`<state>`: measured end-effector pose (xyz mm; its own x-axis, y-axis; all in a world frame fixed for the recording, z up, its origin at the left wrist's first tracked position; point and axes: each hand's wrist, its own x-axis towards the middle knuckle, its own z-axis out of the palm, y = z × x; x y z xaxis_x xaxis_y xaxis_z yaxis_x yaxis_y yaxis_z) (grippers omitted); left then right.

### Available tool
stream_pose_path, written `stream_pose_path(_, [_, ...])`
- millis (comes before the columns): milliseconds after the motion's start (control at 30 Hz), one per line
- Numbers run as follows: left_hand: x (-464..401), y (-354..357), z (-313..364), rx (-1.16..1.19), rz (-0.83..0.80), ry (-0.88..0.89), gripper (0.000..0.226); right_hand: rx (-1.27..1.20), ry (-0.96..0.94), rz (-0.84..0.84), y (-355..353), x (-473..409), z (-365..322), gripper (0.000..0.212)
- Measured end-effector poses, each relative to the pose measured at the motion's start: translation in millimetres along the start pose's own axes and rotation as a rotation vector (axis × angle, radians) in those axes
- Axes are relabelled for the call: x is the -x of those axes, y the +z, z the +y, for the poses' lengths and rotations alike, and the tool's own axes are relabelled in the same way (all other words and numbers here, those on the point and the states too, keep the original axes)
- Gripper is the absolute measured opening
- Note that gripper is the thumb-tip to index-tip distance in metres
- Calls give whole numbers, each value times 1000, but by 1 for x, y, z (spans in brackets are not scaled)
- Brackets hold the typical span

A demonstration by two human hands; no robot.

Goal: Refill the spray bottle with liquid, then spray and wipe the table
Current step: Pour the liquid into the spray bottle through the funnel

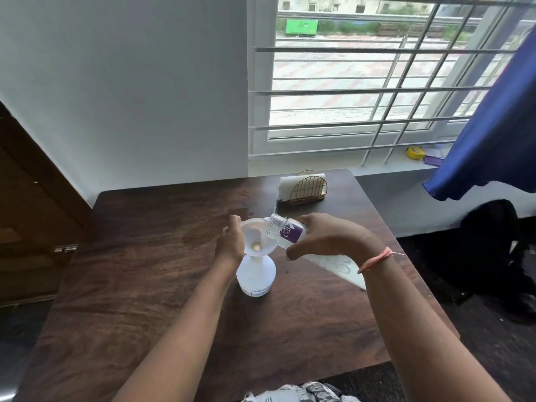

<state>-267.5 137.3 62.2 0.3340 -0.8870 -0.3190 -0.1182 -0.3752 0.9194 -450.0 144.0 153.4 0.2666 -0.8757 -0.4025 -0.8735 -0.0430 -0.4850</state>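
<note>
Right hand (pixel 327 237) is wrapped round a clear water bottle (pixel 285 234) with a purple label, fingers curled over the top, thumb underneath — bottle tipped nearly flat, its open neck resting over the rim of a white funnel (pixel 255 237). Left hand (pixel 232 242) grips the funnel's near-left edge, fingers curled round it, steadying. The funnel sits in the neck of the white spray bottle (pixel 255 275), upright on the dark wooden table (pixel 145 285) directly below both hands. Just beyond the right wrist, a pale cloth (pixel 339 268) lies flat on the table. Farther back, behind the pouring bottle — a gold wire napkin holder (pixel 306 188) with white napkins.
</note>
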Motion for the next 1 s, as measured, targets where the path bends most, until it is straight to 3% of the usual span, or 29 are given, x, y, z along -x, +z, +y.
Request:
stream_pose_path(233, [3,-1,4,-24,-19,1,57,6,-3,-11,-1,0,-2,46])
stream_pose_path(400, [4,-1,5,-50,-37,3,53,5,2,-13,-1,0,-2,45])
stream_pose_path(567, [4,-1,4,-32,-22,-9,68,11,7,-10,-1,0,-2,49])
stream_pose_path(733, [5,0,4,-3,-16,-37,39,31,4,8,0,-1,-1,45])
stream_pose_path(1000, [-2,1,-3,-46,-18,8,39,33,8,-2,0,-1,-1,47])
